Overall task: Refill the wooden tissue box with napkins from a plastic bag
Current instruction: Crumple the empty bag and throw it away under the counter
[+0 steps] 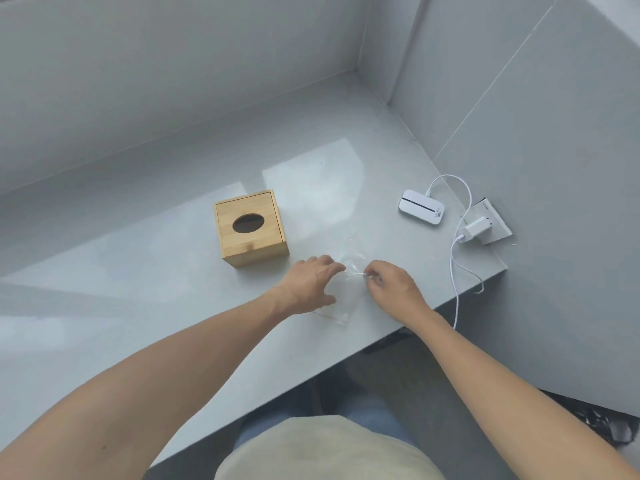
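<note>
A wooden tissue box (pixel 251 228) with an oval slot in its lid stands on the grey counter (pixel 138 271). To its right and nearer to me lies a clear plastic bag (pixel 346 292), flat and hard to see against the surface; I cannot tell whether napkins are inside. My left hand (pixel 311 284) rests on the bag's left side with fingers spread. My right hand (pixel 391 284) pinches the bag's upper right edge between thumb and fingers.
A small white device (pixel 420 211) lies at the right, joined by a white cable (pixel 457 268) to a white charger (pixel 476 230) in a wall socket. The counter's edge runs diagonally just right of my right hand. Walls close the back and right.
</note>
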